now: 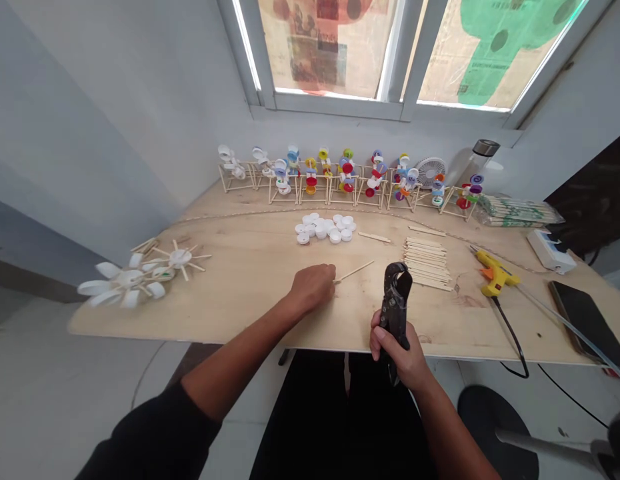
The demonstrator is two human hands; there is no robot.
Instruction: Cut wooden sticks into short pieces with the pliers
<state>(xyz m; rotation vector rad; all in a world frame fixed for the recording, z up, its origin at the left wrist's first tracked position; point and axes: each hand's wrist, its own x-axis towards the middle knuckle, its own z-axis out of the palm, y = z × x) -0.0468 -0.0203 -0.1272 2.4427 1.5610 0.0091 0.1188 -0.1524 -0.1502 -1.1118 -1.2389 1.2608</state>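
My left hand point(313, 288) is closed, pinching one end of a thin wooden stick point(357, 270) just above the tabletop, or resting on it; I cannot tell which. The stick's free end points right and away from me. In my right hand point(403, 350) is a black pipe cutter point(394, 303), held upright at the table's front edge with its curved jaw on top. Beyond the cutter, to the right, lies a row of wooden sticks point(427, 262). White bottle caps point(321, 230) are clustered behind my left hand.
Small stick frames with coloured caps point(347, 177) line the wall. At left lie wheels of sticks and white cups point(130, 279). A yellow glue gun point(495, 272), a phone point(585, 317), a power strip point(551, 250) and bagged sticks point(517, 211) occupy the right side.
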